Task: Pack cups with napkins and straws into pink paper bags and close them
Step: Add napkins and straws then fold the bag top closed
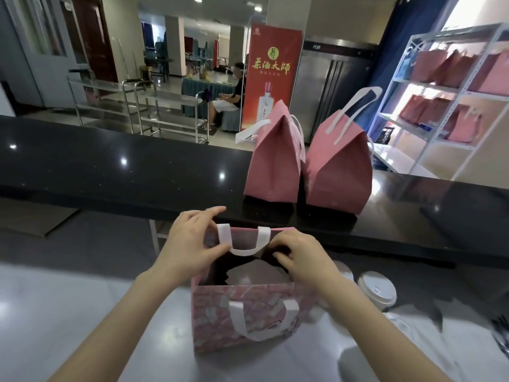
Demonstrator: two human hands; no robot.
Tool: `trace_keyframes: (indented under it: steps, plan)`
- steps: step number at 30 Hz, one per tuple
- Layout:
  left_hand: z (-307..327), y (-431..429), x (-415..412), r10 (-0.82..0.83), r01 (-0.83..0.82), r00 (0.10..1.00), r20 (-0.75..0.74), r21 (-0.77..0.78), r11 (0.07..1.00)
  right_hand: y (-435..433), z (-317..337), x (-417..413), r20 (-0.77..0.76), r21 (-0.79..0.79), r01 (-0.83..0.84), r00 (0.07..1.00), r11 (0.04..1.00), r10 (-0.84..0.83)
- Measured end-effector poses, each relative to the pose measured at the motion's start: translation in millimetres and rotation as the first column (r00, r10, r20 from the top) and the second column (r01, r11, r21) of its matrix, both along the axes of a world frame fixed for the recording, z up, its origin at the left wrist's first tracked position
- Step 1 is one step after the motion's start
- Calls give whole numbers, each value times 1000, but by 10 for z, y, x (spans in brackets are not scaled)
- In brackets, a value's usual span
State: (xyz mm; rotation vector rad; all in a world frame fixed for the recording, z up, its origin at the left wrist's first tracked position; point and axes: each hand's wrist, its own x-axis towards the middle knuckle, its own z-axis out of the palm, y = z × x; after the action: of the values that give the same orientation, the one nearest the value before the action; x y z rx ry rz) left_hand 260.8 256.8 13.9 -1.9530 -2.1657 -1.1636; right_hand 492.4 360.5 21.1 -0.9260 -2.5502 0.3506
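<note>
Where the black counter (110, 166) bears pink bags (275, 161), a red banner (271, 75) rises

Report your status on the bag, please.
Left hand, right hand gripping rim of open bag. Two closed bags behind. Lidded cup at right, nothing blocking.

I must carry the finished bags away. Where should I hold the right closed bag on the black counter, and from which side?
Probably the white handle, from above: it stands up free over the folded top of the right closed bag, whose walls slope, and the other closed bag crowds its left side.
</note>
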Motion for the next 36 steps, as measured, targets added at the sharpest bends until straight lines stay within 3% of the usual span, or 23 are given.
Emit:
trace_keyframes:
  steps: [6, 9, 14, 23, 27, 36]
  plan:
    - [250, 84, 267, 131, -126, 988, -82, 64, 990, 47, 62, 489, -125, 16, 48, 991, 999, -45]
    - [321, 154, 574, 125, -120, 991, -45, 102, 988, 101, 79, 833, -150, 14, 71, 986, 997, -68]
    - [282, 423, 1533, 15, -11, 1000, -25, 164, 986, 179, 23, 1644, -156, -30, 116, 981, 993, -119]
    - [-176, 1107, 4074, -309, 309, 951, -1, -7, 951, 309, -352, 3941, -85, -105, 325, 939, 940, -334]
    - [-434, 1378, 4998, -422, 420, 907, 11, -128, 899, 273, -660, 4897, -3, -227, 471, 875, 852, -485]
    - [-1084, 1988, 6213, -643, 604, 765, 43, -393, 693, 419, -1287, 6047, 161, -403, 767, 597, 500, -786]
